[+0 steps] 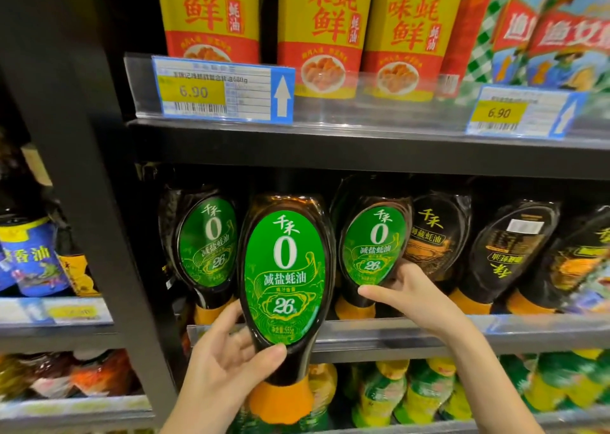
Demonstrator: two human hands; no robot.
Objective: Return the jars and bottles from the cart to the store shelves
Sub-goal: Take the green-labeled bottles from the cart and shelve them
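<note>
My left hand (224, 361) grips a dark bottle (285, 275) low on its body, thumb across the front, fingers behind. It hangs cap-down at centre frame, in front of the middle shelf's clear rail (429, 333), with its orange cap below the rail's edge. Its flat end sits just under the dark edge of the shelf above (330, 146). Behind it a slot shows between two matching bottles: one (206, 239) to the left, beside the black upright (82, 169), and a neighbouring bottle (373, 245) to the right. My right hand (409, 298) holds that neighbour at its lower end, thumb in front, fingers on its right side. The held bottle is glossy brown-black with a large green oval label bearing a white "0" and "26".
</note>
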